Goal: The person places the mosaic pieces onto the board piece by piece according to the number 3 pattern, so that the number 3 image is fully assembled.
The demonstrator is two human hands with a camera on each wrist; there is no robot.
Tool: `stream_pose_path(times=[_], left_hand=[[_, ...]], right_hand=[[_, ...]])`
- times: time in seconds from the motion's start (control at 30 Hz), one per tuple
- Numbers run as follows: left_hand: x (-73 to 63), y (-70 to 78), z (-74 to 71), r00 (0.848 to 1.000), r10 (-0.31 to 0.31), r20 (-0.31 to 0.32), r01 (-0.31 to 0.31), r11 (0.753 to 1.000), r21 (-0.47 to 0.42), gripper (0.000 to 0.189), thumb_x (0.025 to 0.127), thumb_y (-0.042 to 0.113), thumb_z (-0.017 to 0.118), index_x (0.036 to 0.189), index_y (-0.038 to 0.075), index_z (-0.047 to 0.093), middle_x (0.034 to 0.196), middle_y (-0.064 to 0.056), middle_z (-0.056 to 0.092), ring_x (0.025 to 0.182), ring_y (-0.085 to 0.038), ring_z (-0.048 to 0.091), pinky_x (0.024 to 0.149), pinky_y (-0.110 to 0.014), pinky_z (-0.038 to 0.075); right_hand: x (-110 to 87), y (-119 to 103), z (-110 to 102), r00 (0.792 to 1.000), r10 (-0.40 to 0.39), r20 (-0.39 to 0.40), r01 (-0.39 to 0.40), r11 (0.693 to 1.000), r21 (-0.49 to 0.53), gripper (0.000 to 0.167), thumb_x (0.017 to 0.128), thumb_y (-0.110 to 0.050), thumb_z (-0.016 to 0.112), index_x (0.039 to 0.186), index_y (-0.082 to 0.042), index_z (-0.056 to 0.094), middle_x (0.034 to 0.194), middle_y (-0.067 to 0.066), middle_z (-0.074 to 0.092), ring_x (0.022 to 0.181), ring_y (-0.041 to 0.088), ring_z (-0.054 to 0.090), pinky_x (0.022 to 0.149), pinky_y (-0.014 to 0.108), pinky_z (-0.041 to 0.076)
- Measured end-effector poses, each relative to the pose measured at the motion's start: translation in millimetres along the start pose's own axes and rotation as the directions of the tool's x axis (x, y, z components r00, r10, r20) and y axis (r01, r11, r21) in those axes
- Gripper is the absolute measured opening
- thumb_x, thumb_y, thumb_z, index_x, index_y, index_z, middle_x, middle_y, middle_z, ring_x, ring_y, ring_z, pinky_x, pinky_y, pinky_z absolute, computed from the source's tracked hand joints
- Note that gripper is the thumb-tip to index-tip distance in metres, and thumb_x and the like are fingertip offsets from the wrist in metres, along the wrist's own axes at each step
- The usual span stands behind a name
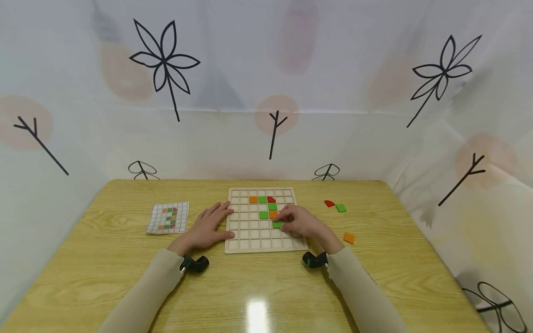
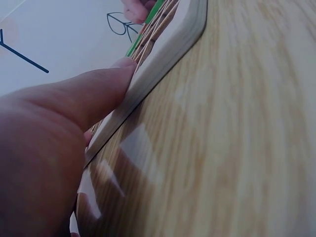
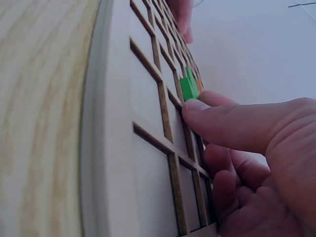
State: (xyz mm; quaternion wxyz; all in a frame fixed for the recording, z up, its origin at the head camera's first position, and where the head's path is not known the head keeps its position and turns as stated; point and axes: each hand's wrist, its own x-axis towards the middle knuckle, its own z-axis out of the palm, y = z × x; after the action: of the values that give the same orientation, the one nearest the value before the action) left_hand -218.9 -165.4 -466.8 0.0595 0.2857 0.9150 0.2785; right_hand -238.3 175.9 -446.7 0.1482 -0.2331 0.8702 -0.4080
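Observation:
A pale wooden grid board lies flat on the table. My left hand rests at its left edge with fingers and thumb spread; the thumb presses against the board's side in the left wrist view. Between thumb and fingertips, my right hand pinches a green square tile, low over the grid just below an orange tile. In the right wrist view that green tile stands slightly proud of the grid. Other tiles seated above include an orange square, green squares and a red quarter-round.
Left of the board lies a printed pattern card with a coloured grid. Loose on the right are a red quarter-round tile, a green square and an orange square. A patterned cloth hangs behind the table.

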Motion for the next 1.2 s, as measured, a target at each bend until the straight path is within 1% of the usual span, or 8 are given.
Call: stream_pose_path(times=[0.17,0.4,0.67,0.9,1.07,1.2], left_hand=[[0.5,-0.8,0.3,1.000,0.001,-0.002,-0.001,1.000,-0.003,0.074,0.095,0.051,0.062,0.154,0.013,0.039,0.166,-0.008,0.016,0.151,-0.033,0.006,0.116,-0.062,0.004],[0.0,1.0,-0.4,1.000,0.002,0.002,-0.002,1.000,-0.004,0.074,0.095,0.049,0.063,0.154,0.013,0.038,0.166,-0.007,0.015,0.152,-0.032,0.006,0.116,-0.061,0.004],[-0.8,1.1,-0.5,0.999,0.029,-0.022,-0.029,1.000,0.001,0.073,0.095,0.048,0.064,0.153,0.010,0.040,0.165,-0.011,0.018,0.151,-0.036,0.008,0.115,-0.065,0.007],[-1.7,1.6,-0.7,1.000,0.021,-0.010,-0.021,1.000,0.000,0.074,0.095,0.050,0.062,0.154,0.011,0.039,0.165,-0.010,0.016,0.151,-0.035,0.007,0.115,-0.063,0.007],[-1.6,2.0,-1.1,0.999,0.031,-0.025,-0.031,1.000,0.002,0.072,0.096,0.048,0.063,0.153,0.009,0.040,0.164,-0.013,0.018,0.150,-0.038,0.009,0.114,-0.065,0.008],[-1.4,3.0,-1.4,0.999,0.030,-0.028,-0.030,1.000,0.004,0.072,0.096,0.048,0.063,0.152,0.009,0.041,0.164,-0.013,0.019,0.150,-0.038,0.010,0.114,-0.066,0.009]], right_hand=[[0.8,-3.2,-1.3,1.000,-0.001,0.007,0.002,1.000,-0.012,0.021,0.090,-0.003,0.072,0.108,-0.013,0.078,0.102,0.001,0.060,0.089,0.022,0.048,0.077,0.034,0.041],[0.8,-6.8,-1.1,1.000,0.022,-0.007,-0.023,0.999,-0.034,0.022,0.090,-0.002,0.072,0.108,-0.014,0.078,0.102,0.001,0.061,0.087,0.022,0.048,0.077,0.035,0.041],[0.8,-6.4,-0.2,1.000,0.013,-0.014,-0.014,1.000,-0.028,0.021,0.089,-0.004,0.073,0.106,-0.014,0.079,0.100,0.002,0.059,0.086,0.022,0.047,0.075,0.035,0.039],[1.5,-3.1,0.8,1.000,0.010,-0.004,-0.010,1.000,-0.013,0.023,0.091,-0.002,0.068,0.108,-0.014,0.079,0.100,0.002,0.059,0.087,0.023,0.047,0.075,0.035,0.038],[2.4,-3.4,0.9,1.000,0.015,-0.010,-0.016,1.000,-0.015,0.023,0.092,-0.002,0.066,0.108,-0.014,0.078,0.100,0.002,0.059,0.086,0.023,0.047,0.074,0.034,0.039],[2.7,-4.6,0.9,1.000,0.013,-0.010,-0.013,1.000,-0.019,0.023,0.093,-0.002,0.066,0.109,-0.013,0.078,0.100,0.002,0.059,0.086,0.021,0.047,0.073,0.033,0.039]])
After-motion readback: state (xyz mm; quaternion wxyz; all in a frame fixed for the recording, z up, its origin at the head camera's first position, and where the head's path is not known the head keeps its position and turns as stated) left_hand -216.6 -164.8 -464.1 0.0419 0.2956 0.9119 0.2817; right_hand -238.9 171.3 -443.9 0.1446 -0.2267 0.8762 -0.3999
